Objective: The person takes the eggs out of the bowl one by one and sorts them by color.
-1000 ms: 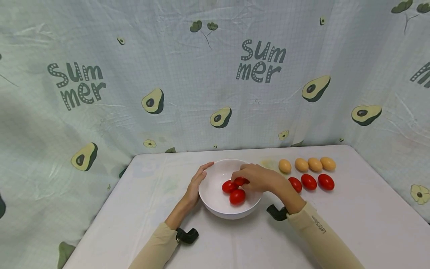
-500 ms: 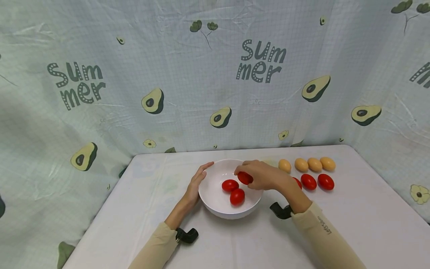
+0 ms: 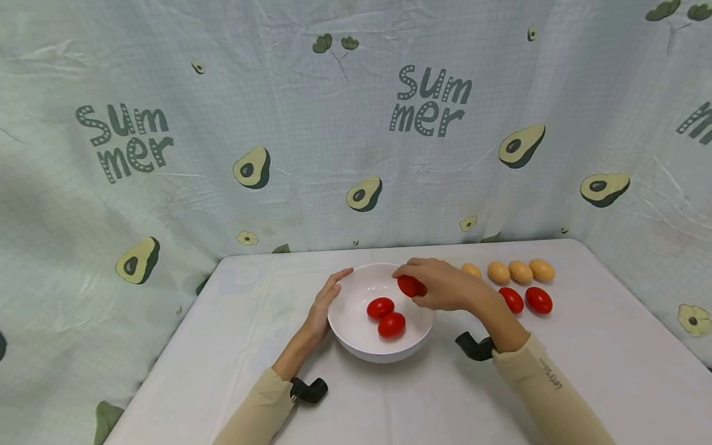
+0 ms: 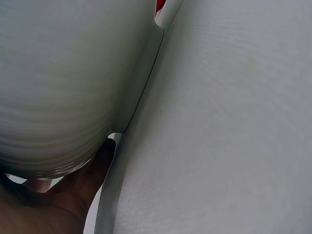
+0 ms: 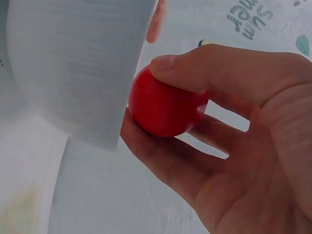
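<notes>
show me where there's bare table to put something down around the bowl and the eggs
Free: the wide strip of table in front of the white bowl between the two forearms, the left part beyond the left hand, and the far right past the red eggs. Crowded: right of the bowl, where the right hand grips a red egg beside the tan eggs.
</notes>
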Demonstrator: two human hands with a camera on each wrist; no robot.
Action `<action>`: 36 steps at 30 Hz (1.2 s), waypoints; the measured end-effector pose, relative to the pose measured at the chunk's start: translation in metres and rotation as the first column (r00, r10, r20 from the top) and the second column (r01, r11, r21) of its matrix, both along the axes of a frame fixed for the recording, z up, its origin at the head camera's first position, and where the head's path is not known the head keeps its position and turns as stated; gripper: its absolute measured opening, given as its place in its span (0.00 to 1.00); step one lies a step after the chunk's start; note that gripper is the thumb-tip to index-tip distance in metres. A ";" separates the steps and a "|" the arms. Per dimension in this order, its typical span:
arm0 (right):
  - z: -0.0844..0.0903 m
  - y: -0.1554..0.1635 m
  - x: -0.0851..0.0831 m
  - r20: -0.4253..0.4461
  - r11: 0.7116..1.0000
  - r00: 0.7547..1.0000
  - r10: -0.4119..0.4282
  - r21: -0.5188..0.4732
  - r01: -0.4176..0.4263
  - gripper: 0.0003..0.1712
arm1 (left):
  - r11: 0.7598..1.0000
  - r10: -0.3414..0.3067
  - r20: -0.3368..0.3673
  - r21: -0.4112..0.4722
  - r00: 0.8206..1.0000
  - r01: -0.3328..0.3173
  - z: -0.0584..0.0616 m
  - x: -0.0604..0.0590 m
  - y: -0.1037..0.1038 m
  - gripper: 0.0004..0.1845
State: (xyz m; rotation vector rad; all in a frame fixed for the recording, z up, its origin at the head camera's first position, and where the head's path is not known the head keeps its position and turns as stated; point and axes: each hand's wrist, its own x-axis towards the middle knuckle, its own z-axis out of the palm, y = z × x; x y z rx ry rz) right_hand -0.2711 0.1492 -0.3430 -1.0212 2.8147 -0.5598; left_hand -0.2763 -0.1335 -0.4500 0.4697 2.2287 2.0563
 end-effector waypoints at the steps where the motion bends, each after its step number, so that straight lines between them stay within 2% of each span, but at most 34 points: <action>1: 0.001 0.002 0.000 -0.005 1.000 1.000 0.003 -0.002 -0.003 0.29 | 1.000 0.001 0.001 -0.002 1.000 -0.001 0.000 0.000 0.000 0.28; 25: 0.006 0.065 0.000 -0.061 0.994 0.993 -0.103 -0.028 0.102 0.29 | 1.000 0.001 0.002 -0.001 1.000 -0.001 0.000 0.000 0.000 0.28; 36: 0.007 0.092 0.002 -0.027 0.982 0.983 -0.184 -0.050 0.182 0.30 | 1.000 0.002 0.006 -0.011 1.000 -0.002 0.000 -0.001 -0.001 0.28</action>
